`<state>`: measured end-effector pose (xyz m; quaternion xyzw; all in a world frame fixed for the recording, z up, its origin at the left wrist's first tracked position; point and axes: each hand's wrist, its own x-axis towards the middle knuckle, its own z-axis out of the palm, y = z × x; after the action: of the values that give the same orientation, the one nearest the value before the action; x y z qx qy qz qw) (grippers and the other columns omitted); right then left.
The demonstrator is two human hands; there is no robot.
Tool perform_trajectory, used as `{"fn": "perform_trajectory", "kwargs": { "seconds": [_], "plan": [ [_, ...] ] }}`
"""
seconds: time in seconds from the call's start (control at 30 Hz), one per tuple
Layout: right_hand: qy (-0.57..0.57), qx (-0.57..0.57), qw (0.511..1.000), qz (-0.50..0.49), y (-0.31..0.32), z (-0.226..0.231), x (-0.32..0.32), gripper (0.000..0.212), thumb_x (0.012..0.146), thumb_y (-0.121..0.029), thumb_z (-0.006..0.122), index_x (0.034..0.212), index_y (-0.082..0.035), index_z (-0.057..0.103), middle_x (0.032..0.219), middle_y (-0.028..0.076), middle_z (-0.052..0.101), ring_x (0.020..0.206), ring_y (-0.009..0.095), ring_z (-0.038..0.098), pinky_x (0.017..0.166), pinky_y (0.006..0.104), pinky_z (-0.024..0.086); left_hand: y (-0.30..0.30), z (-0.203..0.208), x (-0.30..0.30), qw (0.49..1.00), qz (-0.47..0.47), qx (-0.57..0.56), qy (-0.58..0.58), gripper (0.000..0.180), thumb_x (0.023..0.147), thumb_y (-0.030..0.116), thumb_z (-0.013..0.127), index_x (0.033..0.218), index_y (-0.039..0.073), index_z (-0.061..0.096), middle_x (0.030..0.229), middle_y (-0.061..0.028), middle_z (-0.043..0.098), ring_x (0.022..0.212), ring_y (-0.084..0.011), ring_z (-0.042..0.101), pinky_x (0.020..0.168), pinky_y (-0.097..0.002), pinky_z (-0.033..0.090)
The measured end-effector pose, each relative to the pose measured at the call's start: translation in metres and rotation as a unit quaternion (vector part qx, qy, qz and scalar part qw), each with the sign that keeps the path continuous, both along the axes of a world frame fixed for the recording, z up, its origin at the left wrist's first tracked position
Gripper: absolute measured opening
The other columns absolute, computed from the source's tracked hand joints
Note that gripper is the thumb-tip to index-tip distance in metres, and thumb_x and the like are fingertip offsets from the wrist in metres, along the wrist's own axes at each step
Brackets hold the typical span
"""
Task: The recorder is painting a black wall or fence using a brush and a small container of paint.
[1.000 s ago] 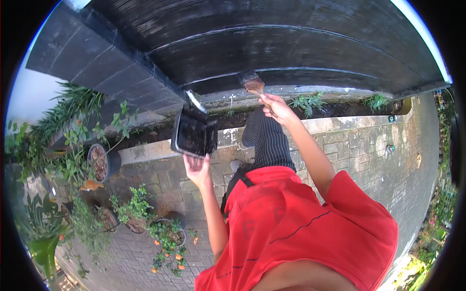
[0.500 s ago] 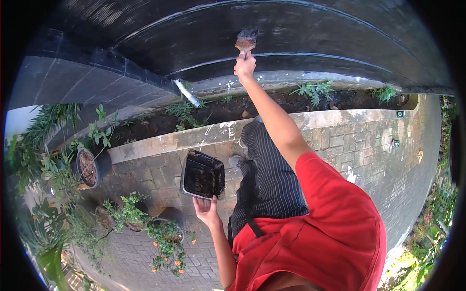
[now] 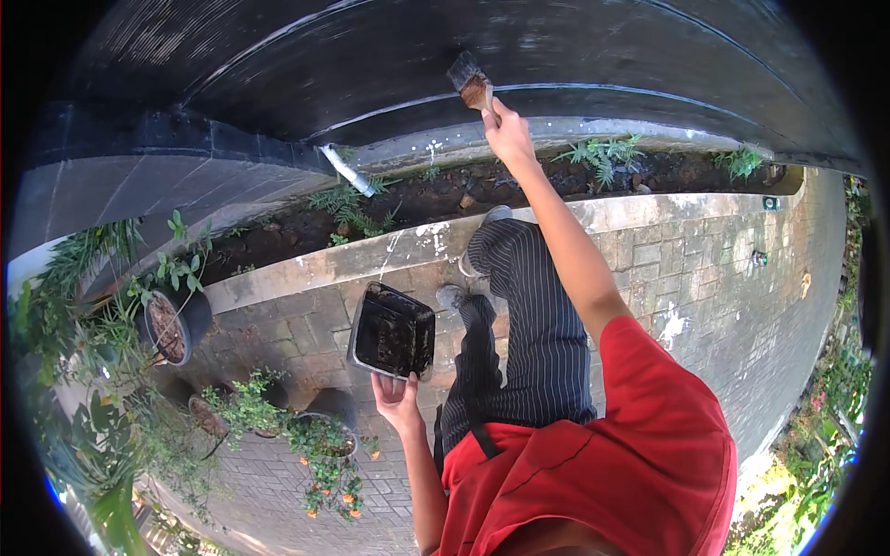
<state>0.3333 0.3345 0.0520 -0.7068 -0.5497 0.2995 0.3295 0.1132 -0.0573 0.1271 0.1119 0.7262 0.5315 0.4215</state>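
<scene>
My right hand [image 3: 510, 132] is closed round the handle of a wide paintbrush [image 3: 476, 92]. The grey, paint-stained bristles point up and to the left, at the black wall [image 3: 371, 69]; whether they touch it I cannot tell. Lower down, my left hand [image 3: 397, 397] grips the near edge of a black rectangular paint tray [image 3: 394, 332], thumb on the rim and fingers beneath. Dark wet paint coats the inside of the tray, with lighter smears on its floor.
Along the wall's foot runs a soil bed [image 3: 417, 199] with ferns and a pale pipe [image 3: 347, 170], edged by a concrete curb [image 3: 269, 280]. Potted plants [image 3: 190, 324] stand at left. Pavers [image 3: 686, 278] lie underfoot, paint-spattered, with a small can [image 3: 759, 259] at right.
The brush has tilted to the left, and my right hand has moved rightward and slightly lower in the picture. My left hand still holds the tray in nearly the same place.
</scene>
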Motion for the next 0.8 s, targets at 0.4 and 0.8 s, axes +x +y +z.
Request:
{"fn": "perform_trajectory", "kwargs": {
  "seconds": [0.4, 0.8],
  "plan": [
    [0.19, 0.093, 0.967, -0.14, 0.032, -0.021, -0.023, 0.022, 0.085, -0.021, 0.052, 0.1, -0.006, 0.058, 0.066, 0.015, 0.06, 0.06, 0.03, 0.059, 0.06, 0.038, 0.046, 0.017, 0.01, -0.008, 1.0, -0.018, -0.005, 0.023, 0.077, 0.071, -0.011, 0.064, 0.134, -0.005, 0.021, 0.127, -0.0173, 0.042, 0.111, -0.0227, 0.047, 0.093, -0.0345, 0.039],
    [0.903, -0.109, 0.414, 0.023, 0.029, -0.017, -0.041, 0.026, 0.093, -0.033, 0.039, 0.078, -0.012, 0.044, 0.058, -0.003, 0.039, 0.036, 0.005, 0.024, 0.031, 0.0185, 0.02, 0.021, 0.007, -0.005, 0.999, -0.028, 0.009, 0.034, 0.071, 0.073, -0.009, 0.061, 0.134, -0.002, 0.024, 0.126, -0.0152, 0.044, 0.108, -0.0199, 0.047, 0.085, -0.0288, 0.042]
  ]
}}
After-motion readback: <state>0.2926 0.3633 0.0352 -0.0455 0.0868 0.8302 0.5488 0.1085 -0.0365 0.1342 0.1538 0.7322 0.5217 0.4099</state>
